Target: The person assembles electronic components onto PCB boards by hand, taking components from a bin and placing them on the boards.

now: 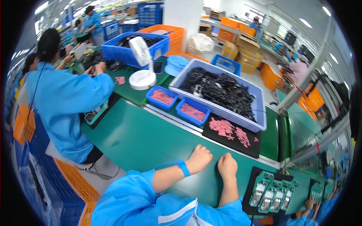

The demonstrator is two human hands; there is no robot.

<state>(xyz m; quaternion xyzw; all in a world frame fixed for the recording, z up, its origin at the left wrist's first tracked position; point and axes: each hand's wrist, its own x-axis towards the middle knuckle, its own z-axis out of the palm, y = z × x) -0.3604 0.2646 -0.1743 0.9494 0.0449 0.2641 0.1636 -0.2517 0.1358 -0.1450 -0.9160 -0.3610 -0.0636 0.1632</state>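
"Quick, my counts?"

"Two hands: left (200, 159) and right (227, 165), both on the near side of the pale bin (261, 105), apart from it. One pale bin. Two small blue trays (187, 116) by its front-left edge. One white fan (141, 77) left of it. Four green frames (277, 196), nearer me, right of it."

"Hand state?"

"Both curled into loose fists, narrow, knuckles up; can't tell if anything's inside. One blue band (183, 168), left wrist."

"Pink pieces (222, 127)?"

"In front of the bin, on a black mat (252, 150): two flat heaps, one stray. Small, slim, matte pink, jumbled. Too many to count. More fill both trays."
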